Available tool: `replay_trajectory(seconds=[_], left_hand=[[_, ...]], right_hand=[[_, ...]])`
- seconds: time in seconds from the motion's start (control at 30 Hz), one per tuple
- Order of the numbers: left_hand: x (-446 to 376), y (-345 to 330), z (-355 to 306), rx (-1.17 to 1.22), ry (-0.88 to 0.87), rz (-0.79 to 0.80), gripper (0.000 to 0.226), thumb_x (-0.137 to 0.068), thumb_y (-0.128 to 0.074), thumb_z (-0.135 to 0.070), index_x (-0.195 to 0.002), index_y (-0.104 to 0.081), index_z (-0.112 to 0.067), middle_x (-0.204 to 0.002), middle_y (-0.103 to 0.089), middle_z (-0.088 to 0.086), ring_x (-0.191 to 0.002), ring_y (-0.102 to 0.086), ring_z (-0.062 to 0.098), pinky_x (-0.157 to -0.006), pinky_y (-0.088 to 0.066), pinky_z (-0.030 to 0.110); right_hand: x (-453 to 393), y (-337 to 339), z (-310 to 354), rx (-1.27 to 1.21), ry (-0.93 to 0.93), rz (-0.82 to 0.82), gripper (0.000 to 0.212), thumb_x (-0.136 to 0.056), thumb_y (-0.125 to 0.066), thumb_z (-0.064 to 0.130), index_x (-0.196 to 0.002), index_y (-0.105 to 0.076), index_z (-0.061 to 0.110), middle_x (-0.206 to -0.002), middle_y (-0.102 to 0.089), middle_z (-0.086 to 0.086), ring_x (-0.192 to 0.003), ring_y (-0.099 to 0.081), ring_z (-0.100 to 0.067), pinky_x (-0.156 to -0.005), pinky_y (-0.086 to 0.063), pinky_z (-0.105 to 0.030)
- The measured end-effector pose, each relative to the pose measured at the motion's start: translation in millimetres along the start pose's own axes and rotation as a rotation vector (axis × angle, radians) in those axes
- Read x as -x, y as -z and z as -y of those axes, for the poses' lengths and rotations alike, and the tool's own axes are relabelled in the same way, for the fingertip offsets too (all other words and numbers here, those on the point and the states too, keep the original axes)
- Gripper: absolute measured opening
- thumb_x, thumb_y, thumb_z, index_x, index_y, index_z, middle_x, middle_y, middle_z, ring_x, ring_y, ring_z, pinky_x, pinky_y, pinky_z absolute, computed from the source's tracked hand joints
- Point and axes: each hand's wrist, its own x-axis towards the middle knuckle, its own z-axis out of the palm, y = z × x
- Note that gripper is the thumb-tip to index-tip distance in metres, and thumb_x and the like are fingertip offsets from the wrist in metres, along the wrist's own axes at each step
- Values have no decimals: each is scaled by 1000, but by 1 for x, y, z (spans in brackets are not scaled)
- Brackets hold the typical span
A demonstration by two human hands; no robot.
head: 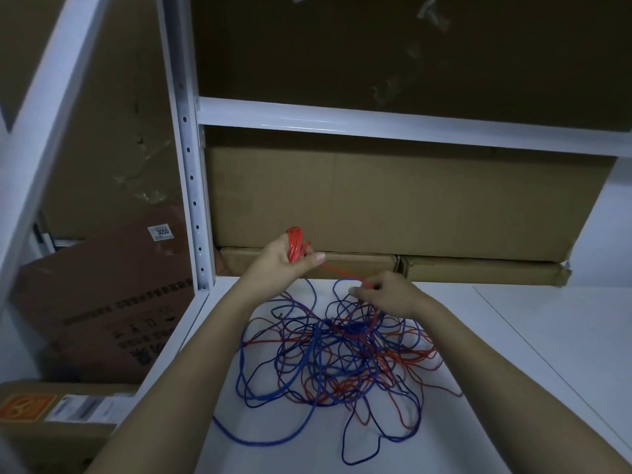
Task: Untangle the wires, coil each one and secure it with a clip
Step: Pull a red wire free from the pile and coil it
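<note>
The number "3055" can be read on a small white label (160,231) stuck near the upper corner of a tilted brown cardboard box (102,302) to the left of the shelf upright. Smaller print under that number is too fine to be read. Rows of dark printed characters and a line of handling symbols (136,331) are seen on the face of the same box, upside down and too blurred to be made out. An orange sign (24,407) with a pale scissors-like symbol is carried by a lower box at the bottom left, beside white labels (85,408) whose print cannot be read.
</note>
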Motion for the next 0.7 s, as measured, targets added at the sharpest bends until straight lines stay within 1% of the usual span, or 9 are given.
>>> replay_trajectory(seconds=[0.07,0.17,0.3,0.33,0.37,0.43,0.53,0.63,0.7], left_hand=[[-1,0,1,1,-19,-74,26,-88,-66,-34,-82,-53,-13,-74,-48,0,-70,-48,11,-65,-38,19],[-1,-1,1,-68,-31,-150,39,-89,-63,-39,-72,-41,-11,-67,-39,1,-62,-40,13,-59,-32,23],[-4,-3,4,-89,-37,-66,42,-89,-58,-45,-70,-41,-11,-59,-32,-4,-53,-33,12,-58,-29,30],[-5,-4,4,-54,-44,-59,42,-89,-58,-44,-71,-44,-9,-58,-35,-5,-50,-34,9,-56,-30,28],[-6,-4,3,-21,-50,-67,40,-90,-57,-43,-70,-44,-11,-57,-38,-6,-47,-36,6,-55,-32,27],[-8,-4,-1,2,-53,-107,37,-92,-57,-40,-68,-40,-17,-57,-41,-6,-47,-39,4,-56,-36,23],[-9,-1,-6,33,-63,-111,36,-93,-57,-38,-71,-42,-14,-55,-40,-5,-45,-38,4,-52,-35,19],[-6,-1,-5,133,-46,-8,30,-97,-52,-34,-80,-47,-9,-53,-36,-3,-43,-33,7,-47,-29,20],[-1,-1,-3,243,-20,46,31,-99,-47,-30,-79,-47,-7,-50,-37,-2,-43,-33,9,-47,-30,21]], right_hand=[[2,5,9,2,-88,99,62,-91,-47,62,-48,-58,18,-54,-46,-8,-52,-43,-21,-58,-33,-29],[4,27,39,-316,-110,78,69,-96,-35,59,-65,-72,9,-57,-63,-10,-47,-54,-16,-51,-44,-24],[4,45,71,-978,113,-138,15,-90,-63,17,-79,-62,7,-70,-69,-10,-59,-66,-13,-62,-54,-19],[3,48,78,-1051,206,-189,8,-86,-65,4,-81,-61,8,-72,-69,-6,-63,-67,-12,-67,-56,-19],[-1,52,84,-1062,305,-267,15,-83,-65,-5,-81,-61,9,-73,-69,-3,-67,-68,-11,-72,-56,-20],[-6,64,97,-924,498,-477,23,-81,-64,-11,-82,-61,11,-80,-68,-2,-77,-68,-9,-80,-55,-21],[-12,79,107,-653,637,-702,13,-85,-67,-1,-92,-69,9,-91,-67,-2,-88,-65,-7,-82,-49,-16],[-29,78,89,-49,446,-835,19,-90,-65,22,-105,-73,13,-106,-63,-4,-103,-55,-19,-83,-42,-22],[-38,68,68,137,289,-720,25,-93,-60,28,-109,-72,12,-116,-61,-9,-111,-50,-25,-88,-39,-32]])
